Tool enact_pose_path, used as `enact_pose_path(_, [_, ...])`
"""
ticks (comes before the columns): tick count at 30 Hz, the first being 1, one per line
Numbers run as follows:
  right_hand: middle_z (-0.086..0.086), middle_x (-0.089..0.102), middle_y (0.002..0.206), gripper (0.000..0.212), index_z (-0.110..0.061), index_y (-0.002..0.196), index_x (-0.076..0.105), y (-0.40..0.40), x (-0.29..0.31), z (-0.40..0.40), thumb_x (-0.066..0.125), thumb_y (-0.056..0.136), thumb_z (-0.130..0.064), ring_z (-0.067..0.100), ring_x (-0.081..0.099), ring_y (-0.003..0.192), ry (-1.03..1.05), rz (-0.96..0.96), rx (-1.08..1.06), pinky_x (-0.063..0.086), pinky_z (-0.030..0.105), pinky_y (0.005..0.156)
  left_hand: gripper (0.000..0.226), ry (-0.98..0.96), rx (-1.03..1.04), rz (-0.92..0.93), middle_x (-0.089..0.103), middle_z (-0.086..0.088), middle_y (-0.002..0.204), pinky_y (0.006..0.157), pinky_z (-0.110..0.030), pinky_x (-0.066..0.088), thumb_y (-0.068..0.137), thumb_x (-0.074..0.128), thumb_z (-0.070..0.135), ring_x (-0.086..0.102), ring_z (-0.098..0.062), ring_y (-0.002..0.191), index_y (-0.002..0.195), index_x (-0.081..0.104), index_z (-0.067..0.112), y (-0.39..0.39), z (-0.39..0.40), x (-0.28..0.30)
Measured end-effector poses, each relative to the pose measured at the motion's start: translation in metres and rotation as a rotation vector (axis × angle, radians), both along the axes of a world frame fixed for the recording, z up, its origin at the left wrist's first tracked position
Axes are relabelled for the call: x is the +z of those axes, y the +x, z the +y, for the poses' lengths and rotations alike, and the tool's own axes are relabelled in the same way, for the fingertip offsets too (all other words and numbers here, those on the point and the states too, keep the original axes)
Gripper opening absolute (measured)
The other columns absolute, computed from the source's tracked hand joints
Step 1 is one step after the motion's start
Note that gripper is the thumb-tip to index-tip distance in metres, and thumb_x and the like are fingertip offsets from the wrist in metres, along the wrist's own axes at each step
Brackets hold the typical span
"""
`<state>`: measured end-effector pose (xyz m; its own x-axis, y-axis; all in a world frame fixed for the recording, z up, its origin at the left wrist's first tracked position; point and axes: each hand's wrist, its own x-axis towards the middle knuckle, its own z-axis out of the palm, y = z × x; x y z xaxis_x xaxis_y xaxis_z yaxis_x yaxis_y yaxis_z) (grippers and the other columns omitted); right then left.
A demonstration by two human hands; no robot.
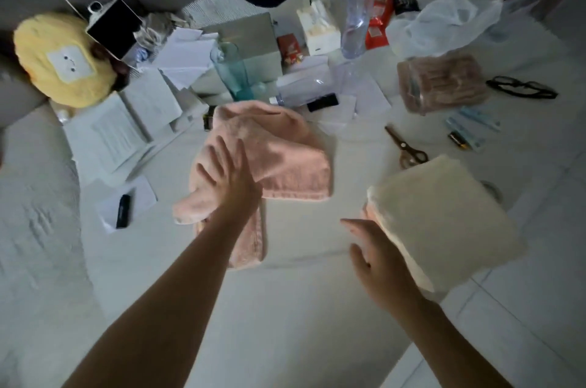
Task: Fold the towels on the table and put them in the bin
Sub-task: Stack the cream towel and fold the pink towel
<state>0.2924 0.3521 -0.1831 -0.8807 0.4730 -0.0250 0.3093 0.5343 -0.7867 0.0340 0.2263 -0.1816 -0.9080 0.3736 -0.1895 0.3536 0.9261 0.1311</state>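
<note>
A pink towel (279, 153) lies partly folded and rumpled in the middle of the white table (304, 308). My left hand (226, 172) lies flat on the towel's left part with straight, spread fingers. To the right, a stack of folded towels (444, 222), cream on top with pink showing underneath, sits at the table's right edge. My right hand (377, 257) is open beside the stack's near left side, fingers relaxed, at or just short of touching it. No bin is in view.
Scissors (407, 149) lie just beyond the stack. Behind the pink towel stand plastic bottles (360, 7), a glass vase (231, 70), papers (114, 134), a tissue box (320, 29) and a packet of biscuits (440, 83). Glasses (520, 88) lie at the right. A black marker (123, 211) lies at the left.
</note>
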Motion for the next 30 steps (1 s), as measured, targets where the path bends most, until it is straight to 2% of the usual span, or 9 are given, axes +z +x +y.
enact_pose_path(4, [0.002, 0.066, 0.125, 0.03, -0.027, 0.129, 0.052, -0.041, -0.016, -0.06, 0.055, 0.1, -0.02, 0.013, 0.064, 0.105, -0.49, -0.241, -0.199, 0.048, 0.019, 0.091, 0.055, -0.028, -0.074, -0.068, 0.059, -0.015, 0.13, 0.107, -0.05, 0.027, 0.09, 0.058, 0.026, 0.056, -0.035, 0.116, 0.143, 0.044, 0.016, -0.035, -0.034, 0.006])
enact_pose_path(7, [0.008, 0.065, 0.125, 0.027, -0.02, 0.126, 0.051, -0.08, -0.016, -0.083, 0.046, 0.103, -0.033, 0.018, 0.065, 0.099, -0.961, -0.269, -0.443, 0.05, 0.033, 0.085, 0.026, 0.297, -0.206, -0.085, 0.071, -0.003, 0.102, 0.084, -0.038, 0.037, 0.084, 0.062, 0.029, 0.063, -0.03, 0.098, 0.108, 0.066, 0.021, 0.008, -0.051, 0.016])
enact_pose_path(10, [0.011, 0.072, 0.104, 0.036, -0.012, 0.117, 0.061, -0.103, -0.013, -0.1, 0.048, 0.101, -0.041, 0.023, 0.07, 0.088, -1.292, -0.146, -0.607, 0.054, 0.034, 0.073, 0.026, 0.498, -0.303, -0.316, 0.069, 0.013, 0.094, 0.078, -0.032, 0.051, 0.088, 0.051, 0.046, 0.065, -0.008, 0.088, 0.102, 0.067, 0.031, 0.068, -0.085, 0.019])
enact_pose_path(13, [0.021, 0.072, 0.097, 0.019, -0.003, 0.103, 0.067, -0.104, -0.012, -0.114, 0.065, 0.094, -0.02, 0.025, 0.075, 0.076, -1.132, -0.136, -0.71, 0.061, 0.036, 0.064, 0.017, 0.624, -0.323, -0.479, 0.064, 0.019, 0.091, 0.072, -0.028, 0.055, 0.091, 0.056, 0.037, 0.062, -0.002, 0.082, 0.103, 0.067, 0.036, 0.086, -0.123, 0.015])
enact_pose_path(17, [-0.003, 0.075, 0.08, 0.015, -0.012, 0.094, 0.07, -0.078, -0.014, -0.122, 0.079, 0.082, -0.017, 0.002, 0.072, 0.068, -0.872, -0.174, -0.82, 0.055, 0.018, 0.055, 0.038, 0.582, -0.157, -0.3, 0.06, 0.0, 0.127, 0.099, -0.041, 0.048, 0.09, 0.066, 0.028, 0.055, -0.021, 0.113, 0.128, 0.061, 0.024, 0.036, -0.126, 0.0])
enact_pose_path(22, [0.013, 0.071, 0.115, 0.041, -0.003, 0.124, 0.062, -0.055, -0.016, -0.141, 0.074, 0.087, -0.015, 0.03, 0.069, 0.106, -0.909, -0.246, -0.826, 0.053, 0.049, 0.097, 0.083, 0.405, 0.073, -0.751, 0.052, -0.016, 0.144, 0.104, -0.043, 0.045, 0.089, 0.069, 0.04, 0.053, -0.035, 0.127, 0.155, 0.026, 0.015, -0.005, -0.093, -0.008])
enact_pose_path(25, [0.013, 0.06, 0.13, 0.062, -0.006, 0.135, 0.05, -0.053, -0.014, -0.138, 0.078, 0.083, -0.026, 0.033, 0.06, 0.117, -0.63, -0.36, -0.87, 0.049, 0.05, 0.1, 0.03, 0.454, 0.049, -0.84, 0.073, -0.003, 0.1, 0.082, -0.034, 0.054, 0.086, 0.064, 0.024, 0.067, -0.027, 0.096, 0.116, 0.066, 0.022, 0.005, -0.089, 0.001])
enact_pose_path(27, [0.011, 0.057, 0.135, 0.064, -0.008, 0.141, 0.047, -0.06, -0.009, -0.138, 0.074, 0.087, -0.03, 0.031, 0.057, 0.122, -0.55, -0.259, -0.854, 0.048, 0.046, 0.102, 0.017, 0.577, -0.012, -0.93, 0.072, 0.008, 0.072, 0.06, -0.021, 0.052, 0.078, 0.059, 0.023, 0.068, -0.017, 0.073, 0.084, 0.07, 0.035, 0.021, -0.094, 0.017])
enact_pose_path(30, [0.01, 0.068, 0.122, 0.03, -0.011, 0.125, 0.062, -0.067, -0.001, -0.141, 0.059, 0.099, -0.025, 0.024, 0.065, 0.109, -0.616, -0.111, -0.81, 0.052, 0.018, 0.08, 0.032, 0.704, -0.145, -1.069, 0.075, 0.012, 0.091, 0.069, -0.02, 0.057, 0.069, 0.062, 0.031, 0.071, -0.005, 0.085, 0.098, 0.066, 0.045, 0.051, -0.104, 0.041])
